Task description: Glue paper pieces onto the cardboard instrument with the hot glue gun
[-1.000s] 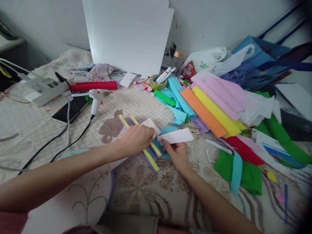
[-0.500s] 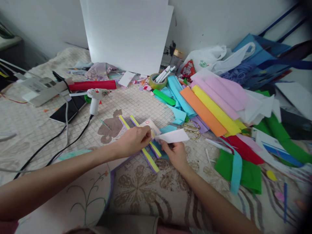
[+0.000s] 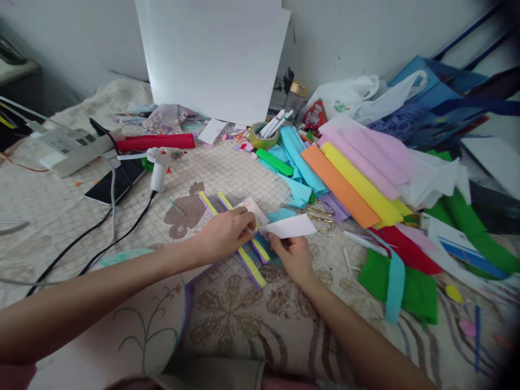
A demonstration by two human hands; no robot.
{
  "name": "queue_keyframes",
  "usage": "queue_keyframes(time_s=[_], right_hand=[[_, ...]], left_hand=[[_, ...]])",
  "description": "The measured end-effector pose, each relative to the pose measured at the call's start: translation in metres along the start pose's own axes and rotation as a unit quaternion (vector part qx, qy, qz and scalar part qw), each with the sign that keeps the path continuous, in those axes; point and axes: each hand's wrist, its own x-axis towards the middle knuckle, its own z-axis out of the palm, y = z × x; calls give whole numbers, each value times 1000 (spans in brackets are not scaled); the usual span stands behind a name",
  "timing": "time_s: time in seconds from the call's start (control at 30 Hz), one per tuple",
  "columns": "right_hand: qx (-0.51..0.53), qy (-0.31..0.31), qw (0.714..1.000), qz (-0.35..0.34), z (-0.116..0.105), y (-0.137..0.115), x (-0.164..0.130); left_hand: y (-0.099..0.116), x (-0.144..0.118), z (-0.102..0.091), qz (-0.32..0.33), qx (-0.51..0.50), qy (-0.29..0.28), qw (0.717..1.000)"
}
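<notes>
no real shift since before: both hands' fingers (image 3: 271,242) pinched on white paper strip (image 3: 289,227)

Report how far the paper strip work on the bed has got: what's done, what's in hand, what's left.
Done: two yellow and purple layered strips lie finished-looking under the hands. In hand: the right hand pinches a white paper piece while the left hand grips its near end. Probably left: the coloured sheets remain uncut, with the scissors and glue gun lying unused.
</notes>
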Motion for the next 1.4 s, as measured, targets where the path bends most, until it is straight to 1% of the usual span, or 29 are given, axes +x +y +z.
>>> queue_keyframes(time_s=[0.13, 0.2, 0.4, 0.47, 0.53, 0.6, 0.7, 0.77, 0.8, 0.83, 0.9, 0.97, 1.07, 1.13, 1.17, 1.23, 1.3, 1.4], right_hand=[[1, -1, 1000, -6, 0, -1, 1], [-4, 1, 1000, -8, 0, -1, 1], [4, 1, 1000, -20, 0, 0, 1], [11, 2, 1000, -12, 1, 1, 1], [22, 3, 1000, -2, 1, 1, 1], [36, 7, 999, 5, 2, 1, 0], [60, 21, 998, 17, 1, 0, -2], [77, 36, 996, 30, 0, -2, -3], [84, 44, 995, 36, -1, -3, -3], [91, 48, 994, 41, -2, -4, -2], [109, 47, 992, 46, -3, -6, -1], [130, 30, 990, 51, -5, -8, 2], [161, 14, 985, 56, -8, -12, 7], [178, 10, 982, 59, -10, -16, 10], [185, 8, 981, 59, -11, -18, 11], [194, -2, 979, 56, -13, -21, 13], [203, -20, 978, 51, -14, -24, 14], [226, -44, 972, 40, -16, -26, 20]], left_hand=[[4, 1, 3, 2, 35, -2, 999], [4, 2, 3, 1, 29, -1, 1000], [-2, 2, -3, -19, -55, 0, 998], [-5, 1, -8, -35, -96, 12, 995], [-11, 3, -15, -52, -117, 51, 990], [-20, 9, -23, -64, -122, 102, 985], [-40, 27, -39, -57, -138, 183, 972], [-54, 43, -52, -48, -155, 246, 956], [-60, 50, -58, -54, -145, 260, 953], [-65, 56, -64, -66, -125, 263, 954], [-69, 64, -71, -82, -90, 250, 961], [-64, 64, -71, -75, -81, 212, 971], [-46, 55, -60, -24, -104, 120, 987], [-33, 47, -49, 19, -124, 59, 990], [-27, 43, -44, 36, -132, 38, 990], [-18, 38, -36, 60, -147, 12, 987], [-13, 36, -32, 76, -158, -3, 984], [-12, 38, -34, 88, -171, -4, 981]])
